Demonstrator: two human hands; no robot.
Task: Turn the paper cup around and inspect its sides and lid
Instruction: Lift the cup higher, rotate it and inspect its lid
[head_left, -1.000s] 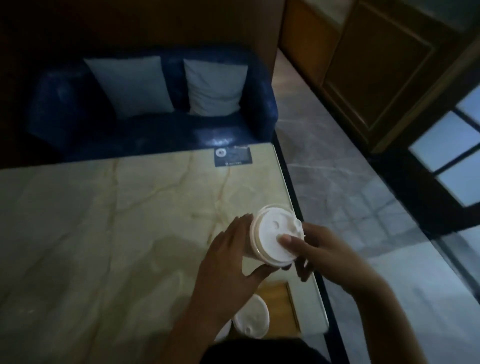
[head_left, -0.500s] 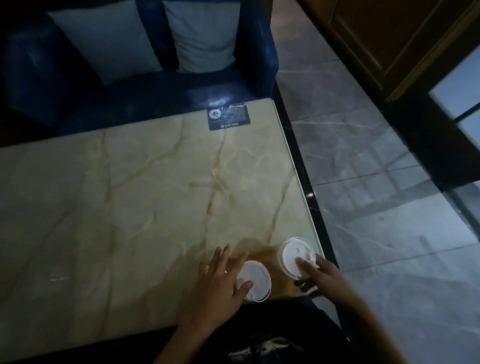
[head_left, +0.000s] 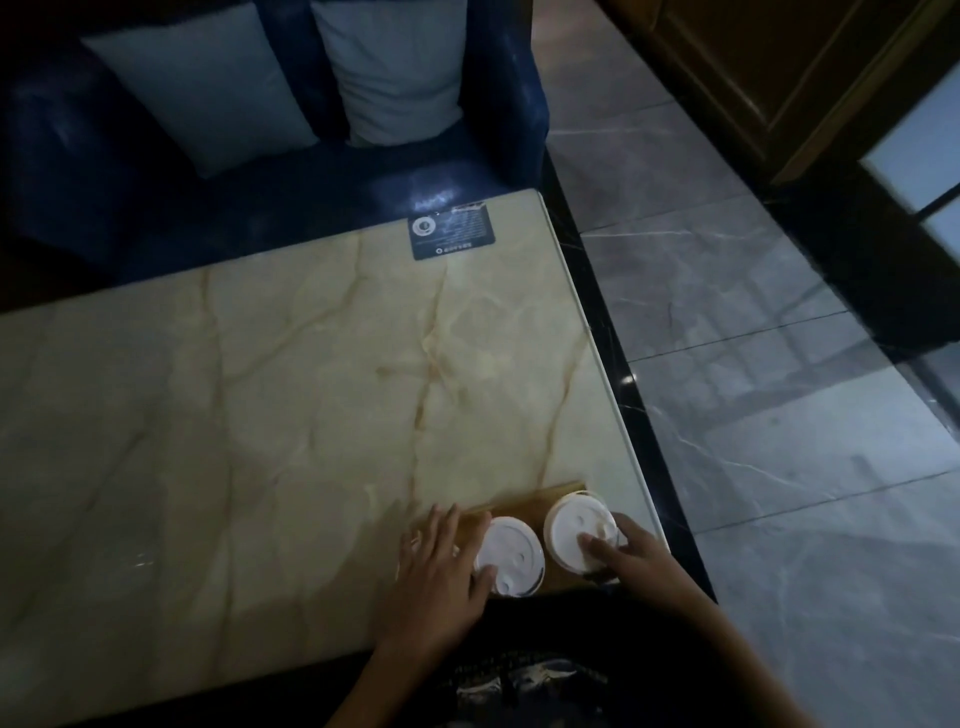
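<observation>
Set down since a second ago, your paper cup (head_left: 581, 535) stands white-lidded at lower right, right hand (head_left: 631, 556) gripping it; left hand (head_left: 439, 564) lies spread flat.

Only 1 view is showing here: the head-worn camera is looking forward and steeply down from above the near edge of the pale, brown-veined marble table (head_left: 260, 415). It is sitting close over both hands at the bottom of the frame and is facing toward the dark blue sofa (head_left: 130, 182) across the table, with grey tiled floor (head_left: 779, 415) running along the right
</observation>
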